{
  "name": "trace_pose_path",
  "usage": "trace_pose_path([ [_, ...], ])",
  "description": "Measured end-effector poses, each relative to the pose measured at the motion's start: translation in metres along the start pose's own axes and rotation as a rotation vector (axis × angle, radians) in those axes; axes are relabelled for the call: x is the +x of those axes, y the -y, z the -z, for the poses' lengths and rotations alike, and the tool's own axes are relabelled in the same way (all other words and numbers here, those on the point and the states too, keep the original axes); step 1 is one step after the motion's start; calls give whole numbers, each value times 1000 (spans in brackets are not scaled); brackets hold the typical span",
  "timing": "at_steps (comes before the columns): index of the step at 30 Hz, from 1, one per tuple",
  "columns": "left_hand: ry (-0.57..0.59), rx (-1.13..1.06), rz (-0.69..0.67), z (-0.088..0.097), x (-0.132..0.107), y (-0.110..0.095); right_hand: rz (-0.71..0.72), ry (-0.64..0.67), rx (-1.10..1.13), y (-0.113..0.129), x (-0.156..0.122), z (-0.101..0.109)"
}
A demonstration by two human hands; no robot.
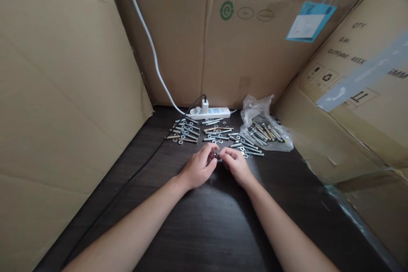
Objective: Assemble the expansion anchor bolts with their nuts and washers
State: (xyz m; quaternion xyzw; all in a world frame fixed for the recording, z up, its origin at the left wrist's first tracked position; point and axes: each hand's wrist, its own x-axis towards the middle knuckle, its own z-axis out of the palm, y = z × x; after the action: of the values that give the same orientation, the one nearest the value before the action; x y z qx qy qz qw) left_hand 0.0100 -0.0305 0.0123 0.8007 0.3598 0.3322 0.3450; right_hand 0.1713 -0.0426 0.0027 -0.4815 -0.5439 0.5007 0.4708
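Metal fastener [218, 156], small, dark, pinched between left hand [200, 166] and right hand [237, 165].

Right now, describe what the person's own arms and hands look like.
The left forearm and right forearm are bare, with no sleeves in view. The ungloved left hand and ungloved right hand show no rings, and neither wrist carries a watch or bracelet.

Forearms stretched forward, converging; left hand [200, 166], right hand [237, 165] meet, fingers [211, 149] pinched together.
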Motion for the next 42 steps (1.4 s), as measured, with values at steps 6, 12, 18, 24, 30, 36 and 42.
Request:
trace_pose_path([
  [6, -3, 60, 7, 0, 4, -1, -9, 5, 11, 0, 0, 1],
  [12, -10, 71, -10, -1, 4, 1, -10, 57, 61, 0, -1, 3],
  [18, -6, 80, -30, -2, 3, 0, -8, 45, 59, -2, 0, 3],
  [24, 9, 38, -51, -2, 1, -3, 10, 2, 60, -4, 1, 3],
  [30, -46, 8, -41, -3, -1, 2, 35, 20, 28, -2, 1, 3],
  [36, -67, 54, 3, -3, 3, 2, 31, 26, 8, -2, 1, 3],
  [42, -69, 27, -43, -4, 2, 4, 33, 28, 7, -1, 1, 2],
])
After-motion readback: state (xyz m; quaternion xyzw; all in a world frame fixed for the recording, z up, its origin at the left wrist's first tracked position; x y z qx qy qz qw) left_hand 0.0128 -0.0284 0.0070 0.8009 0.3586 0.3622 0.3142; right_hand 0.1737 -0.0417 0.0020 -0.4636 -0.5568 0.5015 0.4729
